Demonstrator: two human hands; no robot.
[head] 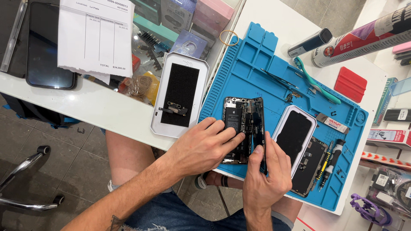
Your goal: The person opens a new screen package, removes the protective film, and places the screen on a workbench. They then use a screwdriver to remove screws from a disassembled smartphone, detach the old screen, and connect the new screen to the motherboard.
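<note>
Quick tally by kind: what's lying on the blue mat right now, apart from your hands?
Opened phone under both hands: 1
White-framed screens: 1
Dark phone assembly beside it: 1
Screwdrivers: 2
Teal-handled tool: 1
Tweezers: 1
Flat labelled tool: 1
Total: 8, on the blue mat

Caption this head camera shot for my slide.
Both hands work on an opened phone over a blue mat.
</note>
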